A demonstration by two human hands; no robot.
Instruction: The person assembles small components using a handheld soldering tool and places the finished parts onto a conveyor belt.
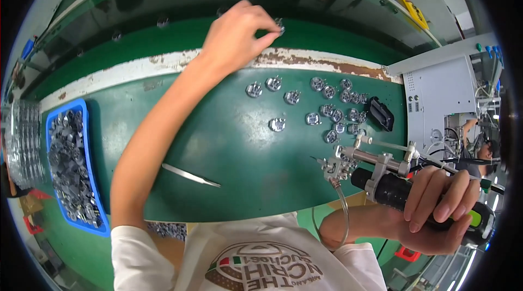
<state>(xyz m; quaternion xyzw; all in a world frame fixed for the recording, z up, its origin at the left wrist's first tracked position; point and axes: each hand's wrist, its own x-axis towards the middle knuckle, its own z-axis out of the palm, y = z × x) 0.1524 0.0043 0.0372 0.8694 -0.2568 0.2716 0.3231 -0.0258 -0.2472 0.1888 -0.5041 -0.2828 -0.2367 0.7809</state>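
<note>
My left hand (235, 34) reaches across the worktable to the dark green strip beyond the white ledge. Its thumb and fingers pinch a small round shiny part (280, 26). At the lower right, my right hand (436, 209) wraps round a black cylindrical power tool (393, 190), with a metal nozzle head (336, 166) and clear tube pointing over the table. Several similar round clear-and-metal parts (292, 96) lie between the hands, some apart and some bunched at the right. White tweezers (190, 175) rest below my left forearm.
A blue tray (87, 155) heaped with dark and shiny small parts stands at the left, beside stacked clear plastic trays (24, 144). A black scoop-like holder (380, 114) sits near a grey machine box (438, 95). The chipped white ledge (327, 63) crosses behind the table.
</note>
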